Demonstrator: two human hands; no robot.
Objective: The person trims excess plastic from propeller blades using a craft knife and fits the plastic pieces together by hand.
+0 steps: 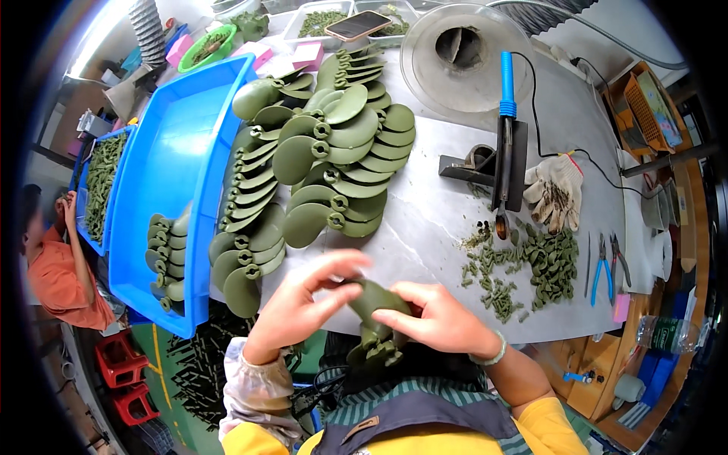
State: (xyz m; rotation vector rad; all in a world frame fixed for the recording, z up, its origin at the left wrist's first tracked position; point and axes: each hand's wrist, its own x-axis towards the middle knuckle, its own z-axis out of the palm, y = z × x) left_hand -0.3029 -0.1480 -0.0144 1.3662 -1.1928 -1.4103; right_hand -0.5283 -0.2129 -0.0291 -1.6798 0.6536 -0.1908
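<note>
At the table's near edge my right hand (444, 318) grips a dark green plastic propeller-like piece (373, 299), its thumb lying across the top. The lower part of the piece hangs by my apron. My left hand (299, 303) is beside the upper end, fingers apart and slightly blurred; its thumb tip is against or very near the edge. Just beyond the hands, many green propeller pieces (353, 163) with round blades and small slotted hubs lie in overlapping rows. More such pieces (168, 254) rest in the near end of a blue tray (171, 114).
To the right, a blue-handled soldering iron (507, 87) rests on a metal stand (516, 163). Nearby are a soiled glove (557, 189), green plastic scraps (557, 265) and pliers (603, 273). A phone (358, 26) lies across bins at the back. Another person (64, 273) works at left.
</note>
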